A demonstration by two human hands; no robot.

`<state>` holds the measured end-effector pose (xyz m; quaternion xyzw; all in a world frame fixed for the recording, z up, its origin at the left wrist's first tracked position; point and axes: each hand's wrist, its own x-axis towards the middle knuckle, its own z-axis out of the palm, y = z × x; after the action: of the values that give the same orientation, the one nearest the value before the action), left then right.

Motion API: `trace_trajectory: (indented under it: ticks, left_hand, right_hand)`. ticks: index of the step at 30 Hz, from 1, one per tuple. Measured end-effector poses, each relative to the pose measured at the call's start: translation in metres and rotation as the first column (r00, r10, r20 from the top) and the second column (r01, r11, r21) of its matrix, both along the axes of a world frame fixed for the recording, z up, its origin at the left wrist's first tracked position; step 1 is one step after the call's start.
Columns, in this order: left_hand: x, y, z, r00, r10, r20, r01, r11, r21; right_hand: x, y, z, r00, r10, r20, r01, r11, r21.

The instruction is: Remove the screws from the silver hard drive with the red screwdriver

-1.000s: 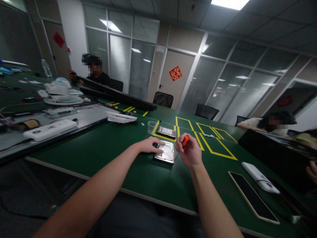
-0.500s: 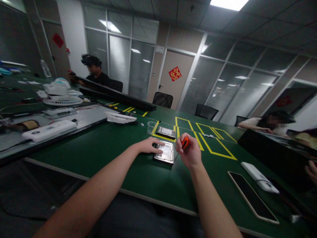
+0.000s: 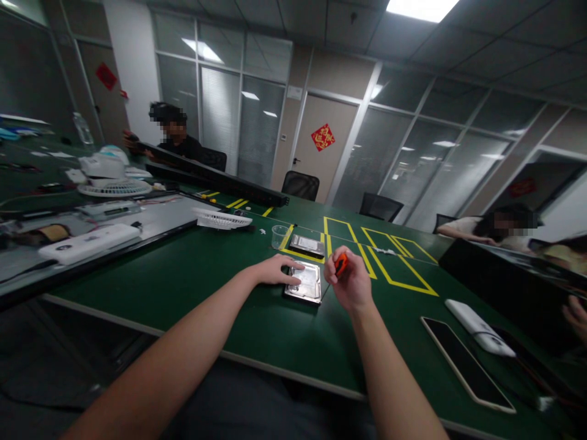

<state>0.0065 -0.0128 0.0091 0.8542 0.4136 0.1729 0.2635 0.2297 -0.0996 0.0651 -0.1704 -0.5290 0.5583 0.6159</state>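
A silver hard drive (image 3: 308,285) lies flat on the green table (image 3: 257,330) in front of me. My left hand (image 3: 277,270) rests on its left side, fingers spread over the metal cover. An orange and black screwdriver (image 3: 340,264) is held in my right hand (image 3: 351,278), fingers wrapped round the handle. Its thin shaft slants down to the drive's right edge near the front corner; the exact contact of the tip is too small to tell. Just behind lies a second hard drive (image 3: 307,245), within yellow tape, beside a clear plastic cup (image 3: 279,237).
A phone (image 3: 468,365) and a white power bank (image 3: 479,327) lie at the right, near a large black panel (image 3: 509,293). On the left are a white fan (image 3: 114,183), a fan grille (image 3: 224,219) and another white device (image 3: 89,243). People sit across and at right.
Nearly everything stays in place. The view has shifted very slightly, and both hands keep their positions at the drive.
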Motion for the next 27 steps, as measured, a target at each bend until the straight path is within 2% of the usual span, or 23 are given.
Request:
trace_trajectory:
  ticks: [27]
  left_hand:
    - [-0.0003,0.0002,0.0003,1.0,0.005,-0.016,-0.005,1.0,-0.011]
  right_hand:
    - [0.0005,-0.0008,-0.0011,0.998,-0.041,0.044,0.039,0.999,0.03]
